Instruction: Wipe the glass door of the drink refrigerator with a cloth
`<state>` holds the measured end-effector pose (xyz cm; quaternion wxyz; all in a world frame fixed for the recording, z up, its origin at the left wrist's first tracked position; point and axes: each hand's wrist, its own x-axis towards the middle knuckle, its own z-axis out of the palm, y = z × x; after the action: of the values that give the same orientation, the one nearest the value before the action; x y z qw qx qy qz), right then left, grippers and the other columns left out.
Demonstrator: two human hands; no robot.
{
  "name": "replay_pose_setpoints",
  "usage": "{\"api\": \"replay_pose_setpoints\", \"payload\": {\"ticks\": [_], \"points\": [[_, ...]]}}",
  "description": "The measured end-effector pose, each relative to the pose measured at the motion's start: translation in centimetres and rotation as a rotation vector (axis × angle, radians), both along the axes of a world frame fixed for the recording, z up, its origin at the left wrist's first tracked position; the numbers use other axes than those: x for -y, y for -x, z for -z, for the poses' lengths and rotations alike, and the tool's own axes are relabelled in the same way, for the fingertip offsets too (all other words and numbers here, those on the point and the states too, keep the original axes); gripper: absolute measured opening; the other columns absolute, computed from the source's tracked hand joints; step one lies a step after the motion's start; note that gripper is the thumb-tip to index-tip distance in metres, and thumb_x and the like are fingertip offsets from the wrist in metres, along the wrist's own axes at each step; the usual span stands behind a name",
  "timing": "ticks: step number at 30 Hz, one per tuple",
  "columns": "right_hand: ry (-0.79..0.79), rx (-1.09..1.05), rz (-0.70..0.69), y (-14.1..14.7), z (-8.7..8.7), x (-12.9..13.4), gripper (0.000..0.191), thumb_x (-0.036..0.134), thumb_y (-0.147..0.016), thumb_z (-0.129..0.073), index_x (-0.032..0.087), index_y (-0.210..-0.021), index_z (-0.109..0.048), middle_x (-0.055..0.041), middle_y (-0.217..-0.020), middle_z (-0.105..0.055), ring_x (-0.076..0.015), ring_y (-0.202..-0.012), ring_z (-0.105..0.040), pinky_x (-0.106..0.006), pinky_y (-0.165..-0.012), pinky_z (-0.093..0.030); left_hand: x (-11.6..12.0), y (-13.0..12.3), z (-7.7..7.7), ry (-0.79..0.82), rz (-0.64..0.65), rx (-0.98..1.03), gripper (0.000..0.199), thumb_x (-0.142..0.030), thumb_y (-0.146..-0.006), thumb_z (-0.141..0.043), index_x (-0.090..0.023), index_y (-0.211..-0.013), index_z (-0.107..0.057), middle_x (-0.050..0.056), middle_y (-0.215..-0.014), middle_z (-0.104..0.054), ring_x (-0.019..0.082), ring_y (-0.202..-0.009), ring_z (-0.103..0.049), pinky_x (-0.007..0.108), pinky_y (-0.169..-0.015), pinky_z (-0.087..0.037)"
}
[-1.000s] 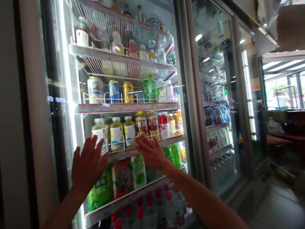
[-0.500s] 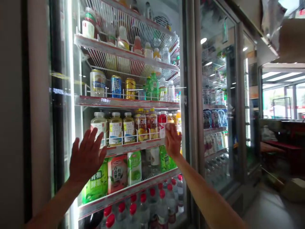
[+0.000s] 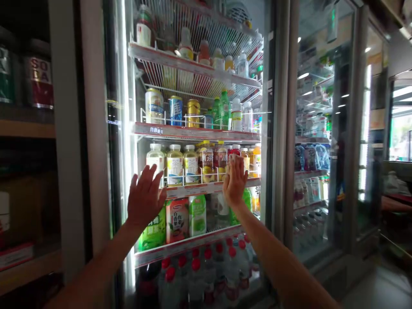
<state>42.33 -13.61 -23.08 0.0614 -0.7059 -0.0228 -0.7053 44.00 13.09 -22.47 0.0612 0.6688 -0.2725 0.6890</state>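
Observation:
My left hand point(image 3: 146, 195) is raised with its fingers spread, palm toward the glass door point(image 3: 212, 240) of a lit drinks cooler. It holds nothing. Behind its fingertips stands a pale tea bottle point(image 3: 155, 155) with a white cap. Farther right, my right hand point(image 3: 236, 180) is held up against the door, fingers stretched upward and close together. No object can be made out in it; its palm side is hidden. Through the glass, red-capped bottles and dark iced-tea bottles point(image 3: 207, 159) show near it. I cannot tell whether either palm touches the glass.
Wire shelves inside hold cans point(image 3: 175, 110), green cartons point(image 3: 197, 214) and red-capped bottles point(image 3: 195, 274). A metal door frame point(image 3: 283, 128) separates this from another cooler point(image 3: 313, 171) on the right. Wooden shelving point(image 3: 28, 128) with soda containers point(image 3: 41, 77) stands at the left.
The view has turned left, so the cooler sits farther right and the left shelving shows. My right hand has moved a little left across the door; my left hand remains spread.

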Motion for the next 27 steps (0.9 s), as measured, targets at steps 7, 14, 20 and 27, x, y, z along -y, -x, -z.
{"api": "replay_pose_setpoints", "payload": {"ticks": [7,14,20,27], "points": [[0.867,-0.205,-0.214,0.8,2.6,-7.0,0.058,0.019,-0.085,-0.045,0.031,-0.14,-0.035,0.0057,-0.15,-0.031,-0.0159,-0.144,-0.004,-0.046,-0.117,0.002,-3.6,1.5,-0.8,0.118,-0.059,-0.082,0.046,-0.027,-0.086,-0.045,-0.016,-0.132,-0.044,0.014,-0.142,-0.041,0.026,-0.136,-0.032,0.052,-0.113,-0.014],[0.432,-0.185,-0.124,0.0,-3.5,-10.6,0.06,0.017,-0.084,-0.044,0.023,-0.142,-0.033,0.0017,-0.153,-0.025,-0.0214,-0.144,0.003,-0.052,-0.116,0.005,-7.1,0.8,-0.6,0.166,-0.019,-0.1,0.054,-0.023,-0.088,-0.04,-0.023,-0.141,-0.03,0.008,-0.149,-0.03,0.025,-0.139,-0.026,0.05,-0.112,-0.022],[0.851,-0.223,-0.212,1.9,4.0,-11.1,0.05,0.024,-0.088,-0.04,0.029,-0.138,-0.039,0.0093,-0.151,-0.028,-0.0147,-0.144,0.004,-0.044,-0.116,0.012,-7.1,0.3,0.1,0.066,0.018,-0.054,0.06,-0.019,-0.088,-0.041,-0.025,-0.145,-0.022,0.008,-0.15,-0.029,0.023,-0.139,-0.026,0.046,-0.114,-0.02],[0.549,-0.282,-0.209,1.2,4.5,-11.6,0.055,0.026,-0.083,-0.047,0.024,-0.138,-0.042,0.0006,-0.15,-0.032,-0.022,-0.144,0.001,-0.049,-0.115,0.008,-5.7,1.3,2.8,0.069,0.016,-0.161,0.063,-0.02,-0.089,-0.04,-0.025,-0.146,-0.014,0.01,-0.152,-0.024,0.024,-0.14,-0.021,0.046,-0.113,-0.023]]}}
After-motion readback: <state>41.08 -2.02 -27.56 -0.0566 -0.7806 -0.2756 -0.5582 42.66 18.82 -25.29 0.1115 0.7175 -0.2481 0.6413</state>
